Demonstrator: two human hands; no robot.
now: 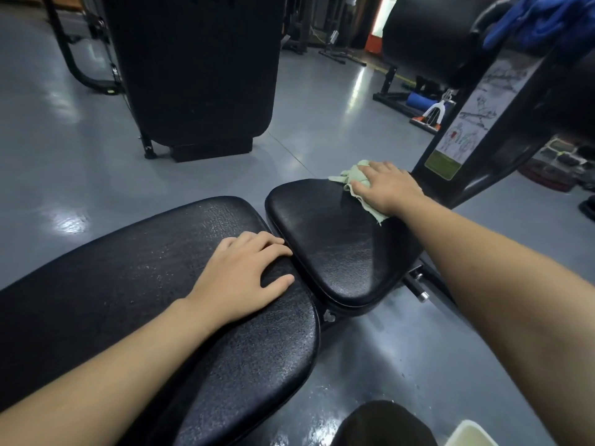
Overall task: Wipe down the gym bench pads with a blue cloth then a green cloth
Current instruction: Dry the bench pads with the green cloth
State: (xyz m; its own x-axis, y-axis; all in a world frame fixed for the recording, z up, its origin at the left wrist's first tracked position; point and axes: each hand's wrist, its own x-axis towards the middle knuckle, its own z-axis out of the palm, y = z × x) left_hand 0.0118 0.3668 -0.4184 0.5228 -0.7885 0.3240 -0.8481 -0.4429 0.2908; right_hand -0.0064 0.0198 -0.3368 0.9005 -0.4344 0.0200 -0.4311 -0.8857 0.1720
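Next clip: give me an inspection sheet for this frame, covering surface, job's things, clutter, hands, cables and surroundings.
Surface: long bench pad and seat pad, both black and textured.
Job's things: green cloth on the seat pad's far end; blue cloth draped over the machine at upper right.
Clutter: nothing seen on the pads.
Hands: left hand rests flat on the long pad; right hand presses the green cloth.
Cables: nothing seen.
Surroundings: grey floor, black gym machines, exercise diagram sticker.
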